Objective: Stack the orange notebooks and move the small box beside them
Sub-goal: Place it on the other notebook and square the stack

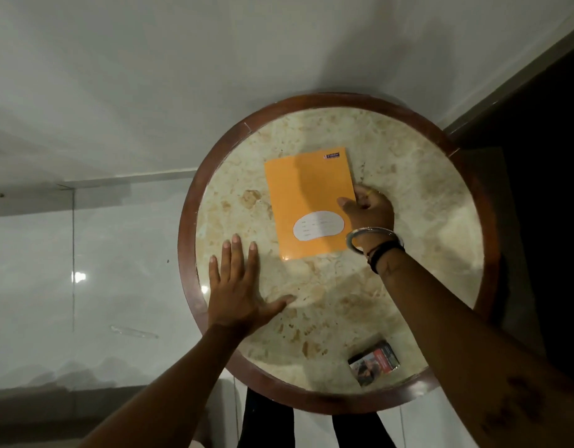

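Note:
An orange notebook (306, 198) with a white oval label lies near the middle of the round marble table (360, 302); whether another one lies under it I cannot tell. My right hand (368, 210) grips its right edge, thumb on the cover, fingers curled under. My left hand (238, 286) rests flat on the table to the notebook's lower left, fingers spread, holding nothing. The small dark box (373, 363) with a red and picture print lies near the table's front edge, apart from the notebook.
The table has a raised dark wooden rim (185, 253). White glossy floor tiles lie to the left and beyond. A dark piece of furniture or doorway stands at the right. My legs show under the table's near edge.

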The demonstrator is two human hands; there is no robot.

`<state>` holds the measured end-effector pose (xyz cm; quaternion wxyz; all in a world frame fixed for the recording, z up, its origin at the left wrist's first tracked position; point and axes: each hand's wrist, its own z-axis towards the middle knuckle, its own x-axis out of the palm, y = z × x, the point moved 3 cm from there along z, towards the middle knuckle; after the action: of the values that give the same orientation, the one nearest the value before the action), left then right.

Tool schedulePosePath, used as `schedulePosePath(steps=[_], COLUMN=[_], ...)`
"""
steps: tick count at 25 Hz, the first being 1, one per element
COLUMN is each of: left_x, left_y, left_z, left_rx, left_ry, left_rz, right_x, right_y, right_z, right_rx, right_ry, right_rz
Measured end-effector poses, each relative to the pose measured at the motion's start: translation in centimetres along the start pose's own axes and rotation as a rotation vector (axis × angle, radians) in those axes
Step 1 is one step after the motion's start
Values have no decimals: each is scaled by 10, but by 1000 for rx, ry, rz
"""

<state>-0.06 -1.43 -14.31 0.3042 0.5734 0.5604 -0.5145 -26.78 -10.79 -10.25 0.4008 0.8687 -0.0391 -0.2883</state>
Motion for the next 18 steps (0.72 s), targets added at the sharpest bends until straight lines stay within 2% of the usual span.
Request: schedulePosePath(steps=[3, 5, 8, 10, 11, 13, 15, 17, 18], left_x=[-26, -51, -78, -75, -76, -81, -88, -87, -83], left_y=[-20, -41, -76, -92, -95, -99, -101, -103, -104], left_z=[8, 41, 104, 136, 144, 146, 132, 109, 97], left_rx=[-70, -318, -758, -935, -965, -867, -614, -324, -198], left_ry=[-116, -220, -115, -27, -14, -149, -406, -584, -620], left_rz=[-202, -421, -757, -833, -853, -899, -1136, -1264, -1238], right_x=[-4, -1, 11, 15, 14, 9, -3, -17, -23], right_y=[-8, -7, 2, 7, 12, 21, 29, 31, 25], right_z=[8, 17, 26, 28, 28, 26, 11, -16, -31], right_rx=[-89, -74, 30, 116, 147, 107, -72, -300, -386], right_ry=[-119, -89, -44, -8, 8, 1, -64, -141, -171], right_rz=[-202, -201, -195, -232, -206, 5, 232, 261, 243])
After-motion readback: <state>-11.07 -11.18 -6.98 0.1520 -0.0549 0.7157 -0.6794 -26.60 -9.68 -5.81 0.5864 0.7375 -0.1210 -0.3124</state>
